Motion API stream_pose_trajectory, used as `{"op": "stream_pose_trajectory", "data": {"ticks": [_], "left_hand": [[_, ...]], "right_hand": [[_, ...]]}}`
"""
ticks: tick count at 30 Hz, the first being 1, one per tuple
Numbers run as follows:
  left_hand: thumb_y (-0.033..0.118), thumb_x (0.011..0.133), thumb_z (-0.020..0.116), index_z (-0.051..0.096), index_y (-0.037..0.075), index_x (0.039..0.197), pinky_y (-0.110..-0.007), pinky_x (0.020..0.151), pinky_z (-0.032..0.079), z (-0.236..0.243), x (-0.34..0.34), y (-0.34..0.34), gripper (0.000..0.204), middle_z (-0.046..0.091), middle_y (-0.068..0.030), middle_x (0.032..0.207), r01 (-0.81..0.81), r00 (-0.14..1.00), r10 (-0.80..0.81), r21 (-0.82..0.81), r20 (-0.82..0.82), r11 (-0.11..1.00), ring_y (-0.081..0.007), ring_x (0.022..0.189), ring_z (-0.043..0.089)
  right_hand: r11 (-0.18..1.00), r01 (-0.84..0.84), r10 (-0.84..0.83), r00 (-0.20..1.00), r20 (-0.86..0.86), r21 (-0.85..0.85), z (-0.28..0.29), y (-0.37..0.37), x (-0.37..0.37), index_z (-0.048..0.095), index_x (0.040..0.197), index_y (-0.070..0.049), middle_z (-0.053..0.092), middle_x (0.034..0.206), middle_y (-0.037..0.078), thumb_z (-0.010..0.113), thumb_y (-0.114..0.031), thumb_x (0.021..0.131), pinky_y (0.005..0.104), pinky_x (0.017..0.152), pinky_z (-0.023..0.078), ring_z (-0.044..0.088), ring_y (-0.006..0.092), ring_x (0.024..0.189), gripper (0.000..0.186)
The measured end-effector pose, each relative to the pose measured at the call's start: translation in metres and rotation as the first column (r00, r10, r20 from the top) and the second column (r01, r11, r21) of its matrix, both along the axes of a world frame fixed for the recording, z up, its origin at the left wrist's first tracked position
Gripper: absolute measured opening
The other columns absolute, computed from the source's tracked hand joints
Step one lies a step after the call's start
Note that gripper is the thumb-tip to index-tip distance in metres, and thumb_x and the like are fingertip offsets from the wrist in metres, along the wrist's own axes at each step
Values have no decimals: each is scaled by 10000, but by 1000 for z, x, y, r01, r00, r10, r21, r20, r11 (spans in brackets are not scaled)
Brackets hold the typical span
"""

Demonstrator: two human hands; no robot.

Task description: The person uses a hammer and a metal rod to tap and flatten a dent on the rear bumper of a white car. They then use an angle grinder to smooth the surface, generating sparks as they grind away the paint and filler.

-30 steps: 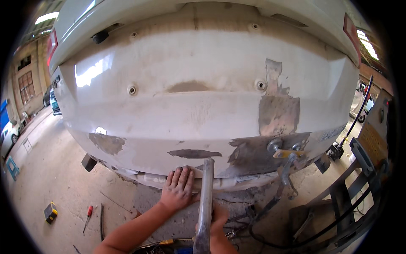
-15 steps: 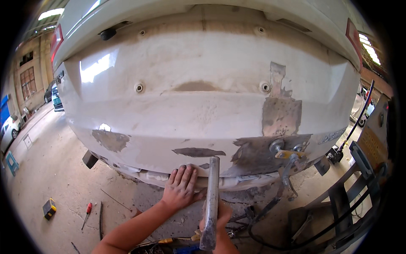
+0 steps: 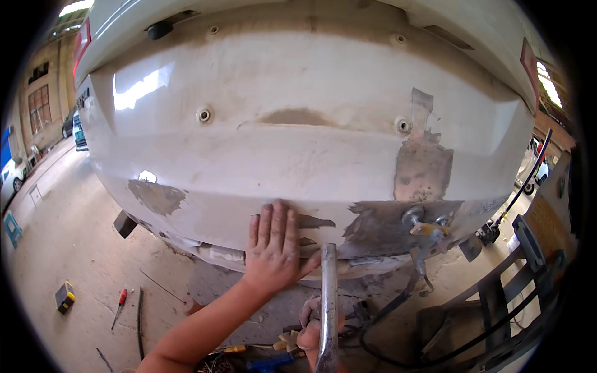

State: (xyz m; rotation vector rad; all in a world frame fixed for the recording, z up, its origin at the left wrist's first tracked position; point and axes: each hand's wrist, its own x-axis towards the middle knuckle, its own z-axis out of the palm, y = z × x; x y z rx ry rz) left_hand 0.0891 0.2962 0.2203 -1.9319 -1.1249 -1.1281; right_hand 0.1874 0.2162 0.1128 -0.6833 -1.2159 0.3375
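Note:
My left hand (image 3: 273, 252) lies flat on the lower part of a white car tailgate (image 3: 261, 158), fingers stretched upward beside a dark bare patch (image 3: 316, 222). Below and to its right, my right hand (image 3: 311, 336) is closed around a hammer. The long grey metal head of this hammer (image 3: 328, 292) points toward the lower edge of the tailgate, and its handle is mostly hidden by the head and fist. Right of the hammer, a metal clamp with a yellowish plate (image 3: 429, 229) is attached to a large sanded patch (image 3: 373, 230).
A cable (image 3: 398, 360) runs across the floor toward a dark metal stand (image 3: 497, 292) at the right. On the floor at left lie a red screwdriver (image 3: 120, 303), a yellow-black tape measure (image 3: 64, 298) and a dark rod (image 3: 140, 323). A blue stool (image 3: 12, 229) stands farther left.
My left hand has slid up from the tailgate's bottom edge onto its panel. The hammer has shifted slightly right and lower in the picture, still in my right hand.

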Motion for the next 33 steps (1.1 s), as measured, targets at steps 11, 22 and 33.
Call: {"op": "stream_pose_trajectory", "data": {"ticks": [11, 22, 33], "left_hand": [[584, 739, 592, 482, -17, 1229, -452, 1086, 156, -45, -15, 8, 783, 373, -226, 1352, 48, 964, -4, 158, -265, 986, -347, 1301, 288], [572, 826, 482, 381, 53, 1349, -409, 1106, 116, -36, -21, -2, 744, 314, -135, 1428, 83, 975, -129, -245, -179, 966, -240, 1359, 206], [569, 864, 385, 378, 12, 1337, -402, 1115, 88, 60, 36, 8, 731, 340, -156, 1411, 146, 946, -66, 235, -317, 961, -272, 1342, 261]], "right_hand": [[1000, -9, 13, 988, 151, -27, 41, -6, -8, 499, 634, -56, 394, 455, 70, 476, -550, 826, 341, 395, 352, 456, 277, 370, 531], [1000, 5, -6, 983, 186, 8, 32, -12, -19, 560, 704, -48, 423, 454, 22, 586, -493, 763, 295, 416, 385, 491, 195, 390, 449], [990, -134, 139, 966, 219, -39, 46, -25, 4, 512, 705, -23, 470, 534, 77, 542, -611, 776, 315, 418, 384, 503, 238, 422, 593]]}}
